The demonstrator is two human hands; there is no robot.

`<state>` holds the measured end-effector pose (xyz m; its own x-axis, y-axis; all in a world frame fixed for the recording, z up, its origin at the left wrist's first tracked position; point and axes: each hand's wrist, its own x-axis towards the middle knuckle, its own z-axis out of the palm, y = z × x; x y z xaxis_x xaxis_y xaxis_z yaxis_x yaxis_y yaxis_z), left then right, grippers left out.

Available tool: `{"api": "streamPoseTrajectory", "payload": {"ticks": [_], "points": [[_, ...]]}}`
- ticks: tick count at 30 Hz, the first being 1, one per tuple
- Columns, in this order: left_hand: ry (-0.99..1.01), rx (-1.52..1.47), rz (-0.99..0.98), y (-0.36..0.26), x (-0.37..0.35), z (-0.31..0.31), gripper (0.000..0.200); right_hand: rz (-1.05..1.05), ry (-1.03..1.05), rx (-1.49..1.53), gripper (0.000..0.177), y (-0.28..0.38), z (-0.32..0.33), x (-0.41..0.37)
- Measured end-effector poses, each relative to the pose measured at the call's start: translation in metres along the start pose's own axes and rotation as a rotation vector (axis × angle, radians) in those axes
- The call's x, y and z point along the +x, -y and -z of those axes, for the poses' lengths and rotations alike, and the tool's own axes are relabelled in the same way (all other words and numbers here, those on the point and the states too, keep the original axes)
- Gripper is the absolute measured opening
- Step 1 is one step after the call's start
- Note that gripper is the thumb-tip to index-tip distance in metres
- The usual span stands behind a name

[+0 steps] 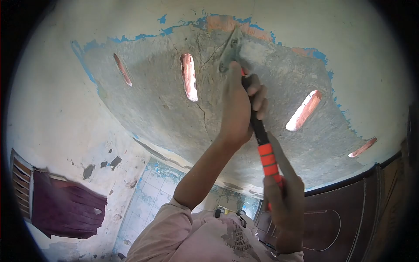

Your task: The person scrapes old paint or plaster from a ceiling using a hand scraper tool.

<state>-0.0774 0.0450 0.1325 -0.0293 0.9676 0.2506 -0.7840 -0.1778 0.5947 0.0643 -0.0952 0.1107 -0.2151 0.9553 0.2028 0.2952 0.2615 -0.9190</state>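
A long-handled scraper (261,133) slants up across the wall, with a black shaft and an orange-red banded grip. Its flat, greyish blade (232,50) lies against the wall, its tip at the ragged upper edge of the bare grey patch (152,91). My left hand (240,100) is closed round the upper shaft, just below the blade, thumb pointing up. Lower down, my right hand (286,201) wraps the end of the red grip; it is slightly blurred. Cream paint (288,22) with blue flakes and reddish spots borders the patch near the blade.
Slanted slots (189,77) open through the wall on both sides of the scraper, several in all. A dark brown door (323,214) stands at lower right. At lower left hang a purple curtain (70,205) and a louvred window (21,185). Tiles (150,192) show below.
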Motion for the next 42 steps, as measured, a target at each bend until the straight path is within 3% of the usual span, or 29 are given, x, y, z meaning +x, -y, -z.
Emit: {"api": "streamPoseTrajectory", "payload": {"ticks": [2,5,7,8,11,12,15,16,19,22,24,26,30,32,37,42], "points": [[-0.060,0.193,0.063,0.001,-0.006,-0.007,0.029,-0.049,-0.014,0.140,0.058,-0.001,0.018,-0.002],[-0.075,0.641,-0.250,0.002,-0.002,0.041,0.021,-0.029,-0.028,0.178,0.056,-0.001,0.036,-0.004],[0.034,0.957,-0.737,-0.007,-0.006,0.058,0.010,-0.003,0.020,0.089,0.056,-0.005,0.048,-0.005],[0.058,1.129,-0.948,-0.014,-0.003,0.059,0.019,0.002,0.030,0.099,0.056,-0.007,0.051,-0.005],[0.397,1.627,-1.221,-0.037,0.001,0.045,0.034,0.032,0.043,0.119,0.056,-0.014,0.055,-0.004],[0.548,1.579,-1.086,-0.040,0.002,0.044,0.042,0.057,0.029,0.119,0.057,-0.017,0.057,-0.005],[0.723,1.598,-0.987,-0.036,0.005,0.042,0.047,0.113,0.042,0.150,0.059,-0.023,0.065,-0.009],[0.667,1.615,-1.088,-0.029,0.009,0.040,0.045,0.126,0.055,0.165,0.060,-0.025,0.067,-0.011],[0.731,1.844,-1.061,-0.027,0.028,0.040,0.038,0.188,0.093,0.044,0.063,-0.025,0.073,-0.014],[0.606,1.669,-1.333,-0.021,0.036,0.023,0.026,0.522,-0.088,-0.020,0.067,-0.027,0.074,-0.004],[0.528,1.666,-1.329,-0.021,0.041,0.014,0.029,0.730,-0.381,-0.090,0.068,-0.032,0.071,0.012],[0.460,1.625,-1.363,-0.019,0.046,0.007,0.029,0.826,-0.452,-0.160,0.053,-0.035,0.074,0.021],[0.416,1.486,-1.436,-0.012,0.062,-0.002,0.025,0.988,-0.308,0.148,0.032,-0.022,0.063,0.056],[0.418,1.444,-1.448,-0.011,0.069,0.001,0.022,0.989,-0.278,0.204,0.030,-0.010,0.052,0.061],[0.413,1.442,-1.495,-0.013,0.078,0.011,0.013,1.004,-0.285,0.165,0.032,-0.004,0.038,0.063],[0.436,1.406,-1.492,-0.013,0.075,0.014,0.028,1.049,-0.345,0.019,0.032,-0.002,0.030,0.058]]}}
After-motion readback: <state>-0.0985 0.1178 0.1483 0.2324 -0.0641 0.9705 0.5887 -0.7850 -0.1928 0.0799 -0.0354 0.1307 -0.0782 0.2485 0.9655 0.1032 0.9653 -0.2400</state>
